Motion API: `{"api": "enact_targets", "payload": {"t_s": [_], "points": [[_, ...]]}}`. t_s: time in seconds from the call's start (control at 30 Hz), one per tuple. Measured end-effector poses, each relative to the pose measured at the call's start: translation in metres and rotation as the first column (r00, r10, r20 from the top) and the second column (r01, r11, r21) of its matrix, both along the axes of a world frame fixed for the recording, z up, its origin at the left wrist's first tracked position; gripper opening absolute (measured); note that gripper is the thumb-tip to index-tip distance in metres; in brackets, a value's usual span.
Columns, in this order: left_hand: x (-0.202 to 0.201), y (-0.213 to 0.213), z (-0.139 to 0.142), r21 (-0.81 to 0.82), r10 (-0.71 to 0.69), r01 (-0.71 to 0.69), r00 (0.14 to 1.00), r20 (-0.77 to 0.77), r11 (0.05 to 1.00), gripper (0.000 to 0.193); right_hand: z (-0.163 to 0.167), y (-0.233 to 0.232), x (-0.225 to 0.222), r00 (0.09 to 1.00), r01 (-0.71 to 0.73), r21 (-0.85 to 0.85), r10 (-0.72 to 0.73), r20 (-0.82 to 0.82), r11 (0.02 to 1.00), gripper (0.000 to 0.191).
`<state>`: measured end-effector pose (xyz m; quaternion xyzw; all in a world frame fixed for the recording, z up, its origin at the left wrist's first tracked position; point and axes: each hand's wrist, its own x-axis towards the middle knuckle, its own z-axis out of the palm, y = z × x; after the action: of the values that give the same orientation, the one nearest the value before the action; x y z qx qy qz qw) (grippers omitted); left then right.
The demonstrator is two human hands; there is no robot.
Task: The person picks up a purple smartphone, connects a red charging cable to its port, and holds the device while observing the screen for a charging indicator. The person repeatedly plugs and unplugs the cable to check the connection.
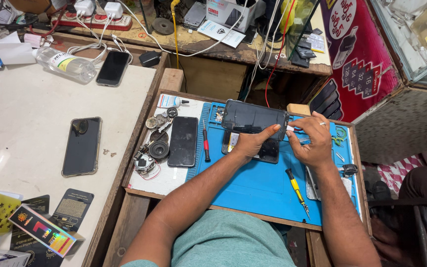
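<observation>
Wood frames the low work tray (147,194), and a blue mat (253,185) covers most of it, reaching to its right edge. Near the mat's far edge the left hand (251,143) is closed on a dark phone screen (254,117), thumb on top, holding it lifted over a second phone (268,151) lying on the mat. The right hand (312,141) pinches a small white piece (291,128) at the screen's right end. A yellow-handled screwdriver (296,190) lies near the mat's near edge, a red one (205,144) along its left edge. Left of the mat, on the tray's white strip, lie a black phone (183,141) and loose round parts (156,143). A white table (30,133) to the left carries two phones, a plastic bottle (66,65) at its far edge and small boxes at its near corner. Cables and a power strip (92,21) crowd the wooden shelf beyond.
</observation>
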<state>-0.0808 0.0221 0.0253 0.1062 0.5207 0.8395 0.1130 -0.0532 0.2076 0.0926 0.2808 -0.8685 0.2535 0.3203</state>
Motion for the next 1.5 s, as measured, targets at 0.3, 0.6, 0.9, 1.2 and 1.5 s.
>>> {"api": "enact_targets", "payload": {"t_s": [0.3,0.6,0.9,1.2,1.5], "points": [[0.0,0.0,0.0,0.0,0.007,-0.007,1.0,0.023,1.0,0.041,0.001,-0.001,0.0,1.0,0.0,-0.001,0.0,-0.003,1.0,0.011],[-0.001,0.001,-0.006,-0.049,-0.001,0.003,0.999,0.038,0.999,0.043,-0.001,-0.001,0.001,1.0,0.001,-0.006,-0.001,0.001,1.0,0.011],[0.001,0.002,-0.012,-0.065,0.002,0.0,0.999,0.038,0.998,0.045,-0.005,-0.001,0.004,1.0,0.002,-0.005,-0.002,0.008,1.0,0.011],[0.001,0.001,-0.012,-0.031,0.002,-0.001,1.0,0.017,1.0,0.043,-0.005,-0.001,0.004,1.0,-0.002,-0.003,0.002,0.005,1.0,0.012],[0.003,0.001,-0.013,-0.025,0.005,-0.005,1.0,0.004,1.0,0.043,-0.005,-0.002,0.004,1.0,0.0,-0.002,0.0,0.002,1.0,0.012]]}}
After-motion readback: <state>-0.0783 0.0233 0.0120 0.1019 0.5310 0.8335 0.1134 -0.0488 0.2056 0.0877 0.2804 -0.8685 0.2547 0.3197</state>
